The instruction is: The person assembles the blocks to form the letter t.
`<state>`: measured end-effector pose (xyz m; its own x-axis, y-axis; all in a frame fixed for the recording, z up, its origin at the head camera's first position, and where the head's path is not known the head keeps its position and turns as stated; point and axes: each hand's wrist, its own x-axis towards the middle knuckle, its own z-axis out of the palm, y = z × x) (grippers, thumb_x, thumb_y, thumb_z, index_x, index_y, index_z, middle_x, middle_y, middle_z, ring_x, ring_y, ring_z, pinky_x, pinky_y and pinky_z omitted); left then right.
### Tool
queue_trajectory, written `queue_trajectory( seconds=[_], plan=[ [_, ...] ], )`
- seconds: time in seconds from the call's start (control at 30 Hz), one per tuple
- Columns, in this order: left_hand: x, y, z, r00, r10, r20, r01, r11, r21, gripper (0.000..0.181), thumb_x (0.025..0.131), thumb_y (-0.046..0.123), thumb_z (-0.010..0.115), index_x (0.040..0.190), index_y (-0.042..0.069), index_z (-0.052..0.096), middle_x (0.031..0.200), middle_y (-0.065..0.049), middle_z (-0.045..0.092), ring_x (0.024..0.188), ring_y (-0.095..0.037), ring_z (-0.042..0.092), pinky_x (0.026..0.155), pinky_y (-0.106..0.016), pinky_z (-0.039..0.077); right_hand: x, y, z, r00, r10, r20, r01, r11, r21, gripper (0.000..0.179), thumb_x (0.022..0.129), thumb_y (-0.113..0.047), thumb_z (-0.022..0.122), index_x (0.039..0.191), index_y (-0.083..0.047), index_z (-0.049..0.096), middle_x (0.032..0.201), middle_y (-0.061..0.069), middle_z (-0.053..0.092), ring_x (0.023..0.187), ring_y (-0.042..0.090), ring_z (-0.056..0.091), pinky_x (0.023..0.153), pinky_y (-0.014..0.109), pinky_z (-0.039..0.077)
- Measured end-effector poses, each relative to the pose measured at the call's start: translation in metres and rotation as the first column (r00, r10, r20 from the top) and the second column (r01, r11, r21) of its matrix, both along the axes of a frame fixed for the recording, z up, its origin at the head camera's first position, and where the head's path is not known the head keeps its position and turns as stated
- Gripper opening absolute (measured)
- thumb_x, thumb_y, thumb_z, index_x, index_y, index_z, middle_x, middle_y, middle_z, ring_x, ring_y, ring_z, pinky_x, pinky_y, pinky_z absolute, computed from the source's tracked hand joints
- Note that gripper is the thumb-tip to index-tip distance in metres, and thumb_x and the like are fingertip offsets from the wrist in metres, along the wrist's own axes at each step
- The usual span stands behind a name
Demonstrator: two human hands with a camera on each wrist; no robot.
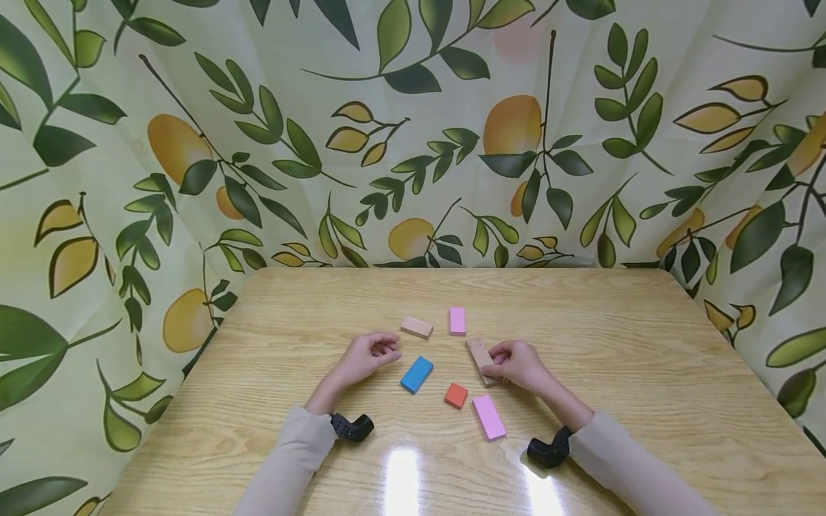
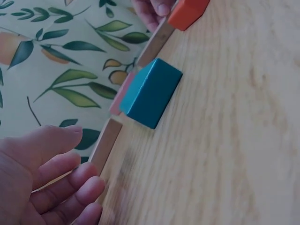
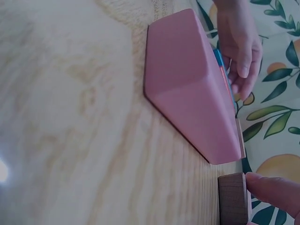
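Note:
My right hand (image 1: 519, 368) pinches a long natural-wood block (image 1: 477, 351) that lies flat on the table; in the right wrist view, a fingertip meets an edge of this block (image 3: 233, 199). My left hand (image 1: 366, 356) holds nothing, its fingers loosely bent, left of a blue block (image 1: 416, 375). A second wooden block (image 1: 416, 327) lies just beyond the left fingers, also seen past them in the left wrist view. Between the hands sits a small red-orange block (image 1: 455, 395). One pink block (image 1: 489, 418) lies nearer me, another pink block (image 1: 457, 321) farther away.
The light wood table (image 1: 581, 308) ends at a leaf-and-fruit patterned curtain (image 1: 413, 186) behind and at both sides. Black wrist devices (image 1: 353, 428) sit on both wrists. Bright reflections show on the table's near part.

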<state>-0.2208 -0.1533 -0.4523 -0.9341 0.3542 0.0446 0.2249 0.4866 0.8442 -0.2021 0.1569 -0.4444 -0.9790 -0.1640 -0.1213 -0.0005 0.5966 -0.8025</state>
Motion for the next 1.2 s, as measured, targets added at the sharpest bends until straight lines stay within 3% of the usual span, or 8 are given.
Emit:
queue_trajectory(
  seconds=[0.37, 0.57, 0.73, 1.2],
  plan=[
    [0.008, 0.005, -0.004, 0.998, -0.056, -0.005, 0.056, 0.998, -0.007, 0.036, 0.088, 0.014, 0.069, 0.116, -0.008, 0.064, 0.103, -0.022, 0.070, 0.087, -0.014, 0.064, 0.074, -0.015, 0.052, -0.002, -0.003, -0.004, 0.999, -0.028, -0.020, 0.029, 0.998, 0.052, 0.038, 0.073, -0.012, 0.082, 0.100, 0.010, 0.068, 0.075, 0.008, 0.063, 0.063, 0.010, 0.052, 0.050, 0.017, 0.042],
    [0.014, 0.009, -0.002, 0.997, -0.076, 0.012, 0.076, 0.997, 0.008, 0.038, 0.085, 0.015, 0.073, 0.115, -0.007, 0.064, 0.103, -0.021, 0.070, 0.086, -0.010, 0.061, 0.074, -0.014, 0.051, -0.002, -0.006, -0.004, 0.999, -0.027, -0.029, 0.029, 0.999, 0.046, 0.036, 0.073, -0.011, 0.082, 0.098, 0.011, 0.068, 0.073, 0.008, 0.063, 0.060, 0.009, 0.052, 0.049, 0.017, 0.043],
    [0.017, 0.012, -0.001, 0.995, -0.096, 0.016, 0.095, 0.995, 0.016, 0.043, 0.082, 0.015, 0.076, 0.116, -0.007, 0.064, 0.103, -0.021, 0.070, 0.087, -0.015, 0.062, 0.073, -0.014, 0.051, -0.002, -0.008, -0.003, 0.999, -0.042, -0.010, 0.042, 0.998, 0.038, 0.035, 0.073, -0.012, 0.082, 0.098, 0.010, 0.068, 0.072, 0.007, 0.062, 0.057, 0.008, 0.051, 0.048, 0.018, 0.042],
    [0.022, 0.019, -0.004, 0.996, -0.088, 0.008, 0.088, 0.995, -0.039, 0.048, 0.076, 0.017, 0.081, 0.116, -0.004, 0.064, 0.105, -0.016, 0.070, 0.088, -0.012, 0.061, 0.076, -0.017, 0.052, 0.001, -0.011, -0.004, 0.998, -0.051, -0.023, 0.052, 0.997, 0.054, 0.037, 0.072, -0.013, 0.083, 0.097, 0.009, 0.068, 0.071, 0.007, 0.061, 0.057, 0.008, 0.051, 0.047, 0.018, 0.042]
  ],
)
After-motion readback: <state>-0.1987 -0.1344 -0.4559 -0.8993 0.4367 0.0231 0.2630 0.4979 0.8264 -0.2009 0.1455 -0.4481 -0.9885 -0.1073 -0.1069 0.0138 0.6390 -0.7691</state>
